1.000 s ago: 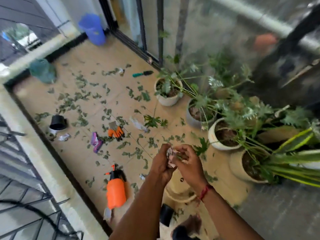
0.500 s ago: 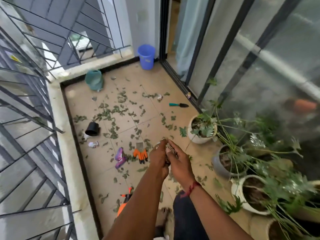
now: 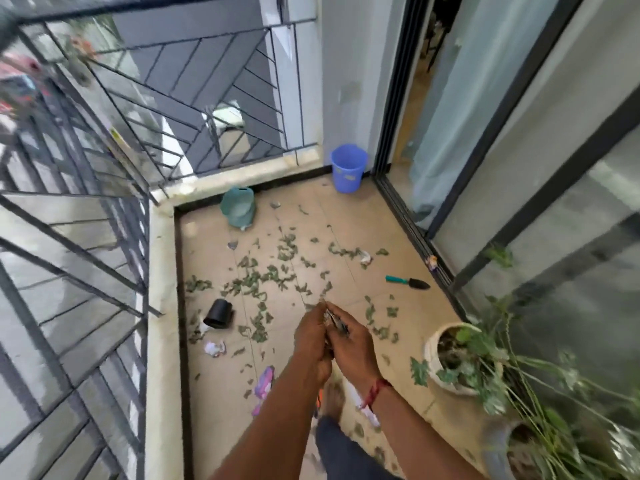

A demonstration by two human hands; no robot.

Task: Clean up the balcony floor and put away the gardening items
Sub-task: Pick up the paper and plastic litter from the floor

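Note:
My left hand (image 3: 313, 336) and my right hand (image 3: 349, 344) are pressed together in front of me, both gripping a crumpled wad of litter (image 3: 333, 320) between them. Several green leaf scraps (image 3: 273, 275) lie scattered over the beige balcony floor (image 3: 394, 317). A teal-handled trowel (image 3: 407, 281) lies near the sliding door track. A black pot (image 3: 218, 313) lies on its side by the left kerb. A teal container (image 3: 238, 211) lies tipped in the far corner. A blue bucket (image 3: 348, 172) stands at the far wall.
White paper scraps (image 3: 214, 348) (image 3: 365, 258) and a pink-purple wrapper (image 3: 264, 377) lie on the floor. A white potted plant (image 3: 450, 358) stands at the right with more foliage behind it. A metal railing (image 3: 86, 202) borders the left; glass sliding doors (image 3: 519, 168) line the right.
The view has swung up and forward along the balcony toward the blue bucket. Both hands have stayed together on the crumpled litter. The orange sprayer has left the view.

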